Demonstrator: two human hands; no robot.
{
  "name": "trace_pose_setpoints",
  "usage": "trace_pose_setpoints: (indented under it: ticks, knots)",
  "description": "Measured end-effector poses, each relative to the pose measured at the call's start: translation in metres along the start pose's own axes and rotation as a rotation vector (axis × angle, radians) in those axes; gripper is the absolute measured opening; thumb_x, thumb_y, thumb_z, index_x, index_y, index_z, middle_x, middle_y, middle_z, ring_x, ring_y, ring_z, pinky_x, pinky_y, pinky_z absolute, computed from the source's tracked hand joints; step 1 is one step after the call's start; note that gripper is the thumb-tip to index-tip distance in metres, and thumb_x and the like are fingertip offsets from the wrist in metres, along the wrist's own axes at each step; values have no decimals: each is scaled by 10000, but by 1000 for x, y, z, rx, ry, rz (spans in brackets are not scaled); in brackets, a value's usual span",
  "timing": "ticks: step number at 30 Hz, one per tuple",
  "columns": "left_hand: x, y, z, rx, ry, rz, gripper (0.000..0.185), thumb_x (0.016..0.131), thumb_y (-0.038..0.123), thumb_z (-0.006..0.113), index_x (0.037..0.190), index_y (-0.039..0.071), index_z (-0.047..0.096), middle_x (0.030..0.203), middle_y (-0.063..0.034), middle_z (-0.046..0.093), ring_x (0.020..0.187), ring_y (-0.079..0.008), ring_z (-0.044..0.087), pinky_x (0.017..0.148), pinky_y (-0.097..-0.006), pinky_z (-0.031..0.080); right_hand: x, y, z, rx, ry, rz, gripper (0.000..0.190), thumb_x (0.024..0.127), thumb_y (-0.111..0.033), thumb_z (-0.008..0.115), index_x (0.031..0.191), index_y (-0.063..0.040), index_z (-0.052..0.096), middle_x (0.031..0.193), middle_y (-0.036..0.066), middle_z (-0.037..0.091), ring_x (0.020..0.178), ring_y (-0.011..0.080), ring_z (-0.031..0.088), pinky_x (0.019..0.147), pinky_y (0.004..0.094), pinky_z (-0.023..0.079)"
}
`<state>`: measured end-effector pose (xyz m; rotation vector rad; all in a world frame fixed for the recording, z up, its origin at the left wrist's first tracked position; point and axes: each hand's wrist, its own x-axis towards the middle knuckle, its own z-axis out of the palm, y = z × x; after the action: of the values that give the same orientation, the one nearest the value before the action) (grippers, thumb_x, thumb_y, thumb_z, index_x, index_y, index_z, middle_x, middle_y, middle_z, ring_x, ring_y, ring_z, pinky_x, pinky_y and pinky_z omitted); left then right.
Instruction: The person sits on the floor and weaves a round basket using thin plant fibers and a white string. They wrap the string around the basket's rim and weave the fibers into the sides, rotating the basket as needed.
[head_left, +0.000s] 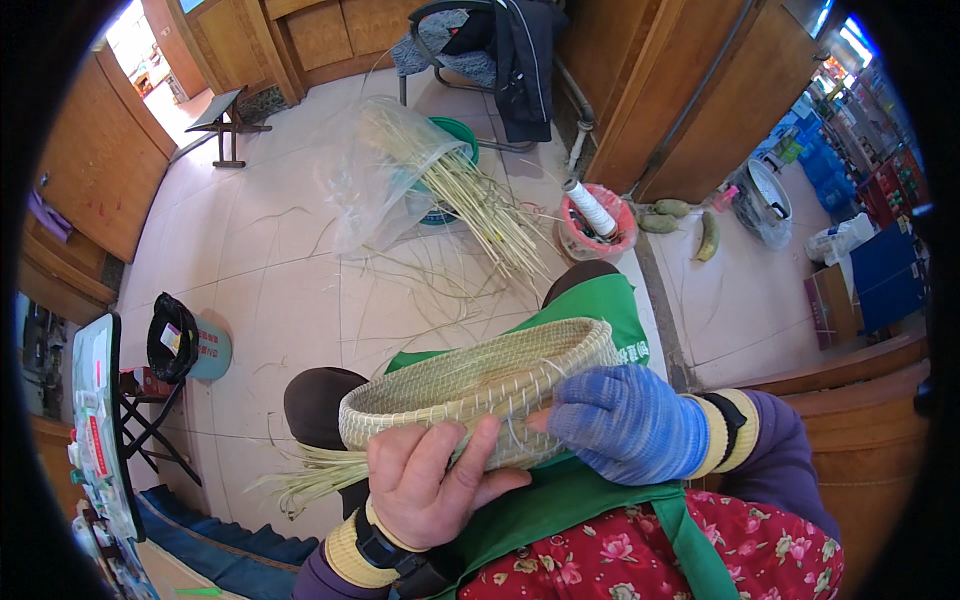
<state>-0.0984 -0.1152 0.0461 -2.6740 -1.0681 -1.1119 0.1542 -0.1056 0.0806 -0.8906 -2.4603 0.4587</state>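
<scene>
An oval coiled straw basket (480, 379), bound with white stitches, rests tilted on my lap over a green apron (592, 304). My left hand (439, 476) is bare and grips its near wall, thumb low and fingers across the coils. A bundle of loose straw ends (322, 474) sticks out to the left beside that hand. At the near right wall, my right hand (626, 424), in a blue knitted glove, has its fingers curled against the rim. Between the hands a white strand (516, 435) loops out. Whatever else the gloved fingers hold is hidden.
Ahead, straw stalks (487, 217) spill from a plastic bag (375, 217) by a green basin (457, 135). A pink-lined bucket (596, 244) holds a white thread spool (589, 206). A bin (210, 349) and a folding table (112, 420) stand left; a chair (450, 52) is behind.
</scene>
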Motion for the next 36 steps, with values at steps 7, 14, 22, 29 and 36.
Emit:
trace_pose_setpoints:
  ticks: [7,14,22,29,36]
  knots:
    - [-1,-1,0,-23,-14,-17,563,734,424,810,1171,80,721,1058,-62,562,905,-236,523,762,-341,451,20,-10,18,-30,-25,-26,320,863,-203,587,1153,-71,606,1068,165,631,897,336,656,750,432,541]
    - [0,0,-7,-56,-57,-43,588,736,353,814,1245,87,683,1042,-59,569,894,-231,529,773,-354,432,61,9,-19,-63,-4,-21,180,881,-230,638,992,-88,626,955,91,620,858,296,655,706,419,532]
    - [8,-8,-6,-98,-23,-28,518,718,125,796,1226,119,695,997,-66,567,864,-256,541,749,-366,448,135,55,3,13,-592,-266,161,859,-213,651,898,-66,702,850,127,664,807,316,663,704,382,518]
    - [29,-22,-13,-296,-59,-156,445,685,-88,663,1095,75,714,901,-90,572,812,-283,548,681,-369,449,161,51,-34,1022,-414,559,165,925,-218,652,931,-58,690,828,49,688,708,133,630,655,293,507]
    - [35,-22,-13,-386,-66,-181,429,690,-113,642,1072,68,711,875,-95,566,803,-284,554,681,-368,451,170,43,-62,166,-196,-105,268,873,-305,697,996,-67,703,881,123,713,857,241,696,778,368,538]
